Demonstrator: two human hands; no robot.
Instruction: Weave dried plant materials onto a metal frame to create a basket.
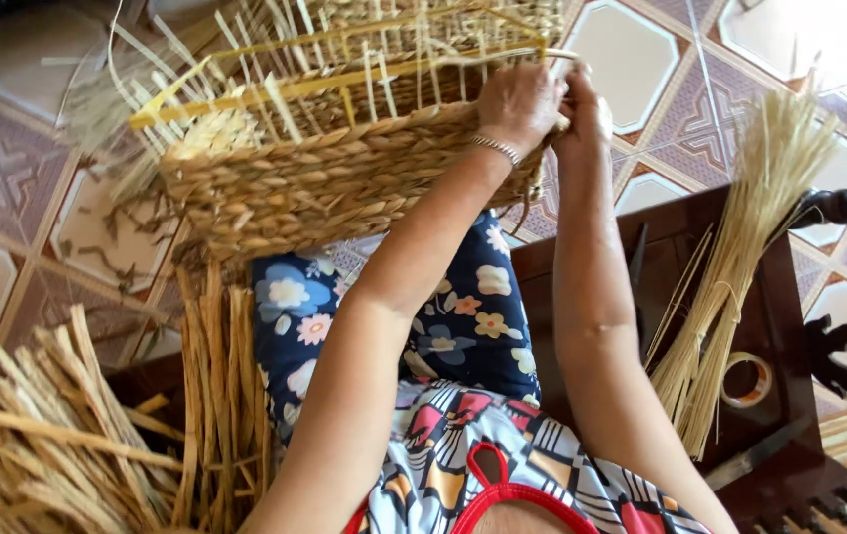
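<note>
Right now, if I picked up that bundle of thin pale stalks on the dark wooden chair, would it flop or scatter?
The bundle would probably feel light. Tied partway down, it should hold together, though its fanned top would likely sag and shed loose stalks.

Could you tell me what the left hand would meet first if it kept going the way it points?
The left hand already rests on the basket corner; going on, it would likely meet the upright straw stakes, though depth is unclear.
</note>
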